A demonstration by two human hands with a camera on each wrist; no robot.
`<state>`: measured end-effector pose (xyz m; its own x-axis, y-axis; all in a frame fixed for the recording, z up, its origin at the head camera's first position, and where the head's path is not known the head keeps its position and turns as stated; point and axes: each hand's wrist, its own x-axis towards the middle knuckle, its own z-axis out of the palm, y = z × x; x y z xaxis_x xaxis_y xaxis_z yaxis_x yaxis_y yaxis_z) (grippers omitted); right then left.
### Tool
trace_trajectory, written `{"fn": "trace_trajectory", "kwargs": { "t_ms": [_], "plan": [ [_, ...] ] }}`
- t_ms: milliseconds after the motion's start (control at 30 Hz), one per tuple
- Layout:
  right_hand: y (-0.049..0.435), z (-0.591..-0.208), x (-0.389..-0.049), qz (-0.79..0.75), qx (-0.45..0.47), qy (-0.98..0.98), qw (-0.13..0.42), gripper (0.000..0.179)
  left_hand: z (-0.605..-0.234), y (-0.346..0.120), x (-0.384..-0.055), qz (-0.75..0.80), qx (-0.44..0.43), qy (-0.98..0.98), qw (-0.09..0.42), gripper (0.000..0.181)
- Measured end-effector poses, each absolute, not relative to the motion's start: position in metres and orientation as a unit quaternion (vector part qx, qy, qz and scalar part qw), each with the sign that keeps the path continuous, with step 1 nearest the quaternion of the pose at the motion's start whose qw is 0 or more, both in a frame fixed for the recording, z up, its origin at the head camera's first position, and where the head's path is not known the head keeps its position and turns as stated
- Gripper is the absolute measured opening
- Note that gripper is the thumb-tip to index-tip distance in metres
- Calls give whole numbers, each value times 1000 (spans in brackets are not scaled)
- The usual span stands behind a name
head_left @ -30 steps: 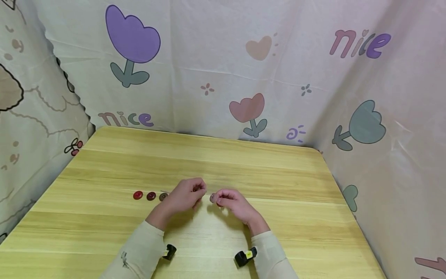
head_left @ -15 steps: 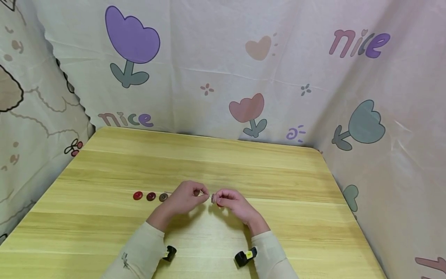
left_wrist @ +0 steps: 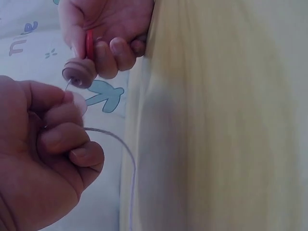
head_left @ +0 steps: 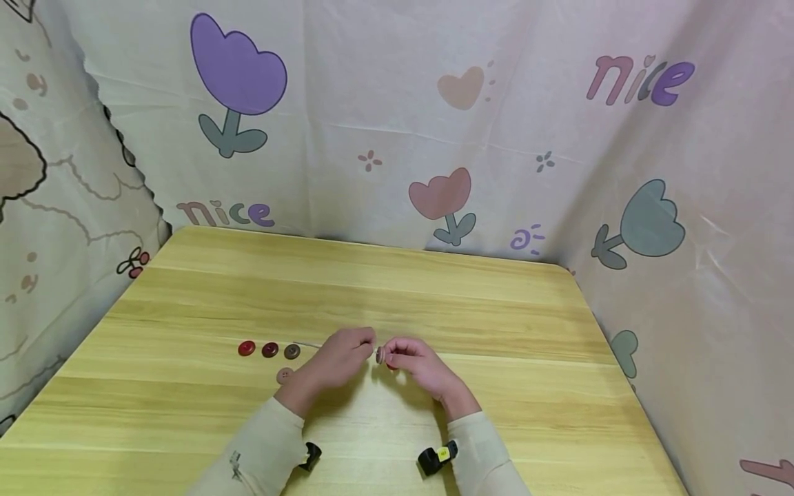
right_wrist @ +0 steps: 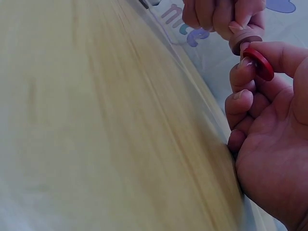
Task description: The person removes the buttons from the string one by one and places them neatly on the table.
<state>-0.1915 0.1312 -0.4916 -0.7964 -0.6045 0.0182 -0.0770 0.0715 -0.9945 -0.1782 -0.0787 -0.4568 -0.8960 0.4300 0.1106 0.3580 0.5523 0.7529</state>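
My left hand point(head_left: 343, 357) holds a thin cord point(left_wrist: 122, 140), which trails out below its curled fingers in the left wrist view. A fine pale end reaches from its fingertips to the hole of a brownish button point(left_wrist: 79, 73). Facing it, my right hand point(head_left: 418, 362) pinches a red button point(right_wrist: 259, 63) between thumb and fingers. The brownish button, which looks like more than one stacked, sits against the red one on the side toward my left hand. Whether the cord passes through the red button is hidden.
On the wooden table point(head_left: 496, 310), a red button point(head_left: 246, 348), a dark red button point(head_left: 269, 350) and a brown button point(head_left: 292, 351) lie in a row on the left. A pinkish button point(head_left: 284, 375) lies nearer my left forearm. A patterned cloth point(head_left: 372, 89) hangs behind.
My left hand has moved slightly right and nearer, its fingers close to the brownish button. The pinkish button on the table has come into view beside the forearm. My right hand has stayed put.
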Motion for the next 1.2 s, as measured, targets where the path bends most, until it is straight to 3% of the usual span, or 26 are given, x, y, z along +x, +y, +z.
{"fn": "trace_trajectory", "kwargs": {
  "t_ms": [200, 400, 667, 1200],
  "plan": [
    [132, -493, -192, -637, -256, 699, 203, 19, -455, -82, -176, 437, 195, 876, 61, 2],
    [133, -493, -192, -638, -255, 698, 201, 18, -455, -84, -178, 443, 199, 871, 78, 33],
    [133, -494, -192, -633, -255, 702, 203, 16, -459, -85, -177, 443, 209, 869, 63, 18],
    [134, -493, -192, -629, -250, 709, 198, 16, -454, -103, -178, 453, 177, 871, 64, 10]
  ]
}}
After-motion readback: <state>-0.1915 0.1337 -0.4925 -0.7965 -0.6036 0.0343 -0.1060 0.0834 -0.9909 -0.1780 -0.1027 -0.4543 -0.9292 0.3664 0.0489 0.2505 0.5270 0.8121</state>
